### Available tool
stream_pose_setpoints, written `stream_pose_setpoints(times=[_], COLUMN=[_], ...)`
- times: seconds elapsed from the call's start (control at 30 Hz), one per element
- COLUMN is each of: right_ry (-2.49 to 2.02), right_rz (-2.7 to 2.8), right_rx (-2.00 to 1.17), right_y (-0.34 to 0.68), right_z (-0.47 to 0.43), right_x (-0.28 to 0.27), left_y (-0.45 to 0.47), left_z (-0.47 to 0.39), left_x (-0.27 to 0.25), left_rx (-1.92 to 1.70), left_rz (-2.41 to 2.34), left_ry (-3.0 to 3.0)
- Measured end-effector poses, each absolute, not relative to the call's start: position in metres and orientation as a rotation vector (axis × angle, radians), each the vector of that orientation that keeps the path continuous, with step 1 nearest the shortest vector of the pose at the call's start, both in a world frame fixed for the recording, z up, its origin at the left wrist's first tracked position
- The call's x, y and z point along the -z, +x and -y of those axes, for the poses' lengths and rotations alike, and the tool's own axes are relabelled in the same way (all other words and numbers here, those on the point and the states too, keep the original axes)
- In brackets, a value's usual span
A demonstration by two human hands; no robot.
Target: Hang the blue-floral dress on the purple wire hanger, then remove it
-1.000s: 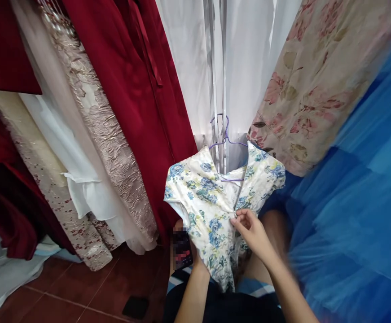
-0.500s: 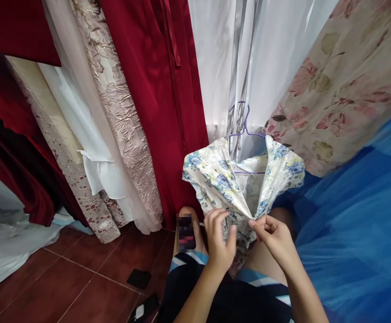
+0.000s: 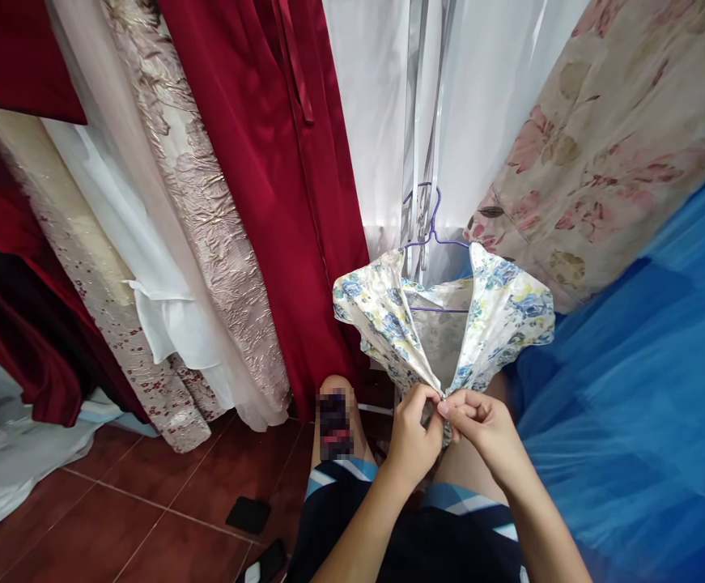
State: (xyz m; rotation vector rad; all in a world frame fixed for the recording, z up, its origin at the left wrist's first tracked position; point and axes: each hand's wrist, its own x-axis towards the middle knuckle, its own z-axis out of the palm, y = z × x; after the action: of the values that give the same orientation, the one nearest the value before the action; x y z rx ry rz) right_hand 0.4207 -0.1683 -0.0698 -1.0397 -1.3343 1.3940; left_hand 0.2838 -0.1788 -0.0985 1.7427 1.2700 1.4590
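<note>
Pinching a floral garment (image 3: 510, 312) at the front with left hand (image 3: 414, 437) and right hand (image 3: 486, 433) together, apparently fastening or unfastening it; likely needing steady, even tension next.

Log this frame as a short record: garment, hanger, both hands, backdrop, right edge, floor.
Garment: top, white with blue flowers, neck open in a V
Hanger: purple, inside the top; what holds its hook is unclear
Left hand: fingertips pinching the base of the V
Right hand: pinching there too, beside the left
Backdrop: red cloth, white cloth, pink-flowered cloth
Right edge: blue cloth
Floor: red tiles, a flat black thing on them
</note>
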Motion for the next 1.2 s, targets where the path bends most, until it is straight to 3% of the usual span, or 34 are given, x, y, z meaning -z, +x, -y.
stream_pose_setpoints(times=[0.17, 0.43, 0.67, 0.77, 0.93, 1.03, 1.2], right_ry=[-0.992, -0.758, -0.672, -0.698, -0.785, -0.794, -0.769], right_rz=[1.210, 1.066, 1.084, 1.193, 1.322, 1.355, 1.323], right_rx=[-1.358, -1.368, -1.343, -1.242, -1.063, -1.025, -1.083], right_y=[0.417, 0.393, 0.396, 0.396, 0.395, 0.395, 0.388], right_z=[0.139, 0.037, 0.027, 0.035, 0.044, 0.042, 0.027], right_x=[0.043, -0.044, -0.076, -0.076, -0.071, -0.066, -0.049], left_y=[0.284, 0.259, 0.256, 0.250, 0.237, 0.235, 0.236], left_z=[0.178, 0.167, 0.158, 0.144, 0.095, 0.060, 0.032], left_x=[0.094, 0.086, 0.097, 0.065, -0.033, -0.066, -0.076], left_rx=[-1.377, -0.995, -0.783, -0.938, -1.531, -1.508, -1.459], left_rz=[-1.218, -1.346, -1.291, -1.312, -1.283, -1.217, -1.234], left_ry=[1.879, 2.191, 2.324, 2.260, 2.251, 2.473, 2.721])
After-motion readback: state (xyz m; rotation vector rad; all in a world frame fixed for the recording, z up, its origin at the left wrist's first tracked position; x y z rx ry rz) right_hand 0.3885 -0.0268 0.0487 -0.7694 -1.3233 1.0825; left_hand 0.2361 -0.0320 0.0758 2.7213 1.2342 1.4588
